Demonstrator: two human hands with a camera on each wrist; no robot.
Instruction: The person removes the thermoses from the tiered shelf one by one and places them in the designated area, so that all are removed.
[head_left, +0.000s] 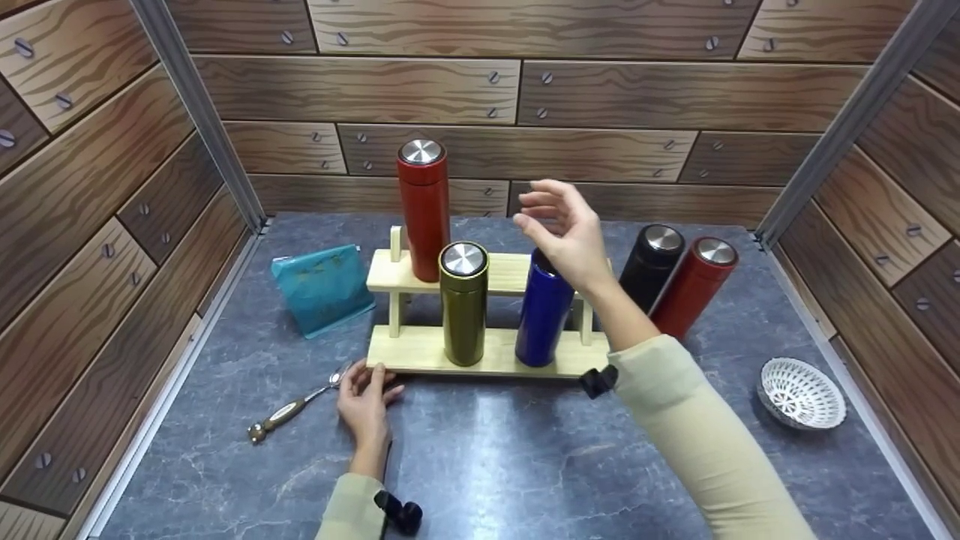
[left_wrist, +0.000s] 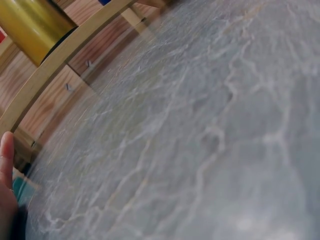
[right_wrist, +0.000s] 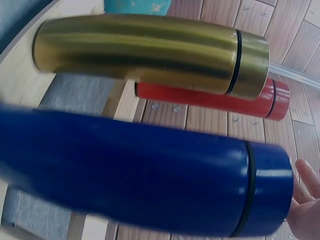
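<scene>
A two-tier wooden rack [head_left: 491,360] stands mid-table. On its lower shelf are a gold-green bottle [head_left: 464,315] and, to the right, a blue bottle [head_left: 541,315]; a red bottle [head_left: 424,217] stands on the upper shelf at left. My right hand [head_left: 564,232] is raised over the blue bottle's top, fingers loosely bent with nothing in them, hiding most of the lid. In the right wrist view its fingers [right_wrist: 305,197] appear just beyond the blue lid. My left hand [head_left: 366,401] is at the lower shelf's front left corner, a fingertip [left_wrist: 7,145] at the wooden edge.
Right of the rack stand a black bottle [head_left: 651,266] and another red bottle [head_left: 694,289]. A white openwork bowl [head_left: 801,394] sits at the right. To the left are a teal pouch [head_left: 324,289] and a spoon with a brown handle [head_left: 289,411]. Wood-patterned walls enclose the table.
</scene>
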